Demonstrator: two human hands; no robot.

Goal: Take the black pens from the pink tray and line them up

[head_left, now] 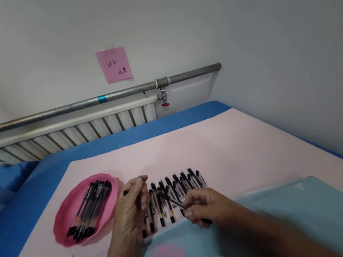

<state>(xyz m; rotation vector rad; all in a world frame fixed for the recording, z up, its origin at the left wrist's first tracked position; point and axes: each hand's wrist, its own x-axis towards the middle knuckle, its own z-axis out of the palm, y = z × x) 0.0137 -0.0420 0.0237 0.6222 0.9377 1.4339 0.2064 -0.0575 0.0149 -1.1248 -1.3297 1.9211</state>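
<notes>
Handling a pen [172,200] above a pink surface [215,151]

Facing a wall [171,13] with a radiator [82,131], pipe [71,108] and pink note [115,65], across a blue cloth [272,208]. Closing the right hand [208,204] around the pen, angling it above a row of pens [196,178]. Curling the left hand [132,206] nearly closed on a small black item [125,193], mostly hidden, beside a pink dish [60,210] holding more pens [92,204].

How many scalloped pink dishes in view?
1: the scalloped pink dish on the pale pink mat, left of the left hand, with black pens in it.
</notes>
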